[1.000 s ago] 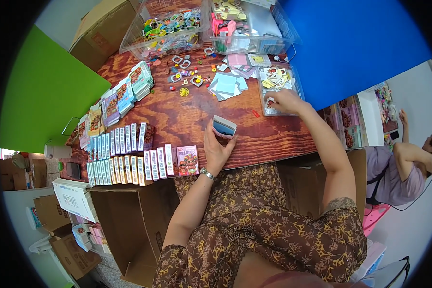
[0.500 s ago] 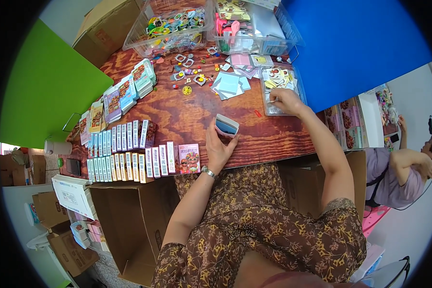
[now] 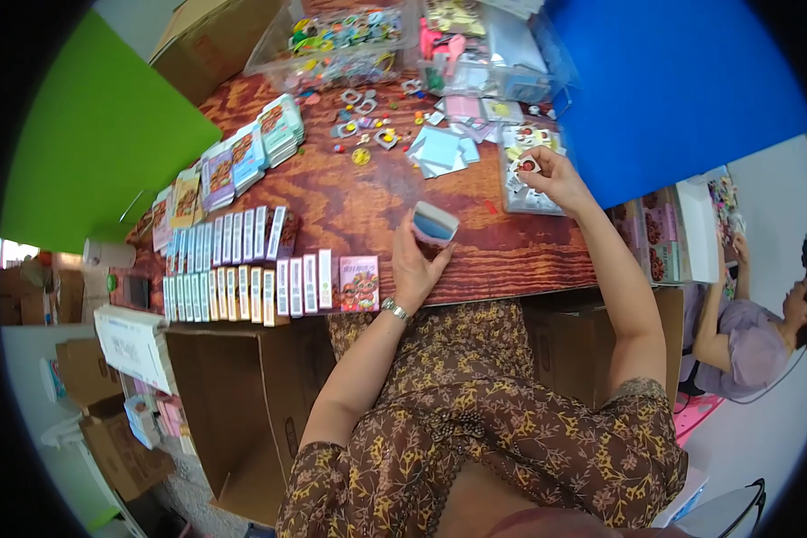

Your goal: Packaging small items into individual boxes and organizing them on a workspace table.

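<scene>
My left hand (image 3: 415,272) is closed round a small carton (image 3: 440,236), held upright over the table's near part with its top open and a blue inside showing. Over the clear plastic tray (image 3: 535,207) at the right, my right hand (image 3: 560,185) pinches a small white card with a reddish-brown picture (image 3: 527,167). More small printed cards (image 3: 531,136) lie in that tray. Left of my left hand, a pink printed box (image 3: 360,283) ends a row of small upright boxes (image 3: 296,287).
Flat cartons (image 3: 280,130) lie in stacks at the left. Light blue cards (image 3: 438,149) and loose trinkets (image 3: 360,157) lie mid-table. Two clear bins (image 3: 332,76) stand at the back. A blue panel (image 3: 681,90) and a green panel (image 3: 99,152) flank the table. Another person (image 3: 744,341) sits at the right.
My right hand has lifted slightly from the tray, with a small printed card now showing in its fingers. The left hand still holds the open carton. The other person's arms have moved.
</scene>
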`<act>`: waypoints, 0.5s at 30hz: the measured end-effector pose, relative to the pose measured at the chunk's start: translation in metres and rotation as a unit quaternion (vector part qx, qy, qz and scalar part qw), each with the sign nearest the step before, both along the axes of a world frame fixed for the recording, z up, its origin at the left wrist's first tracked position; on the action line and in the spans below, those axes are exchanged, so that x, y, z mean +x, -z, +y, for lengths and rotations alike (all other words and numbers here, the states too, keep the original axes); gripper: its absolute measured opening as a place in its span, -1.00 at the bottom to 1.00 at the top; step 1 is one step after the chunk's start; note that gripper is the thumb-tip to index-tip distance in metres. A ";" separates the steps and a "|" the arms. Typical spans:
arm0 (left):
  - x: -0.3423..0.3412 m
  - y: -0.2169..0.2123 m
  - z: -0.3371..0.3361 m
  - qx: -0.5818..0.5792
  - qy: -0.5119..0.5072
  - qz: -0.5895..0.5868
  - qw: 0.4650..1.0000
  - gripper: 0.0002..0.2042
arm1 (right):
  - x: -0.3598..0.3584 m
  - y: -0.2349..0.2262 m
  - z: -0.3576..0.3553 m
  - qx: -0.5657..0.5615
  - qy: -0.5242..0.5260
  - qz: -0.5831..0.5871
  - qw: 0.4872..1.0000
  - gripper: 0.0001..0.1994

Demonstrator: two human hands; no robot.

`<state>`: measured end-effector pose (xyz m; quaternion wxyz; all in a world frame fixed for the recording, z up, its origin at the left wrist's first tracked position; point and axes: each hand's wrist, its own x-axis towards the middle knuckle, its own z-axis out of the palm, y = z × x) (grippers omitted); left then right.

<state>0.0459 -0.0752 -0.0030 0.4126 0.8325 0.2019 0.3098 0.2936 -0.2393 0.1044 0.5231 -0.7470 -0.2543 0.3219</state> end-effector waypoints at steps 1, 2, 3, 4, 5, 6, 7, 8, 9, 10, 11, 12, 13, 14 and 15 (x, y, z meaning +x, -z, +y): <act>0.003 -0.001 -0.001 0.010 -0.008 -0.003 1.000 -0.10 | -0.014 -0.007 0.007 0.045 -0.025 0.007 0.999 -0.79; 0.004 -0.002 -0.002 0.011 -0.017 0.003 1.000 -0.10 | -0.028 -0.015 0.013 0.090 -0.048 0.014 0.995 -0.77; 0.007 -0.002 -0.003 0.015 -0.011 -0.009 1.000 -0.11 | -0.039 -0.020 0.018 0.077 -0.076 0.008 0.994 -0.76; 0.008 -0.003 -0.003 0.019 -0.006 -0.021 1.000 -0.11 | -0.054 -0.023 0.026 0.078 -0.083 0.014 0.993 -0.76; 0.009 -0.001 -0.003 0.019 -0.012 -0.020 1.000 -0.12 | -0.071 -0.026 0.035 0.059 -0.089 -0.044 0.993 -0.77; 0.007 -0.001 -0.003 0.020 -0.019 -0.016 0.999 -0.12 | -0.089 -0.033 0.044 0.040 -0.097 -0.101 0.989 -0.79; 0.005 -0.001 -0.003 0.018 -0.023 -0.014 0.999 -0.12 | -0.105 -0.046 0.053 0.031 -0.122 -0.167 0.978 -0.78; 0.005 -0.002 -0.003 0.016 -0.023 -0.013 1.000 -0.12 | -0.108 -0.041 0.058 0.032 -0.125 -0.167 0.978 -0.78; 0.005 -0.002 -0.003 0.007 -0.019 -0.008 1.000 -0.11 | -0.110 -0.030 0.062 0.034 -0.147 -0.263 0.953 -0.77; 0.006 -0.002 -0.003 0.007 -0.020 -0.008 1.000 -0.11 | -0.112 -0.021 0.066 0.036 -0.168 -0.357 0.918 -0.76; 0.006 -0.001 -0.003 0.000 -0.016 -0.005 1.000 -0.10 | -0.116 -0.019 0.071 0.055 -0.147 -0.359 0.920 -0.76; 0.005 0.001 -0.003 -0.008 -0.010 -0.002 1.000 -0.10 | -0.116 -0.015 0.073 0.056 -0.150 -0.358 0.920 -0.76; 0.006 0.002 -0.003 -0.008 -0.013 -0.002 1.000 -0.10 | -0.116 -0.011 0.074 0.049 -0.151 -0.412 0.897 -0.76; 0.005 0.002 -0.003 0.001 -0.010 -0.009 1.000 -0.09 | -0.116 -0.009 0.075 0.041 -0.151 -0.464 0.872 -0.76; 0.005 0.002 -0.003 0.010 -0.006 -0.016 1.000 -0.09 | -0.116 -0.007 0.075 0.041 -0.153 -0.464 0.872 -0.76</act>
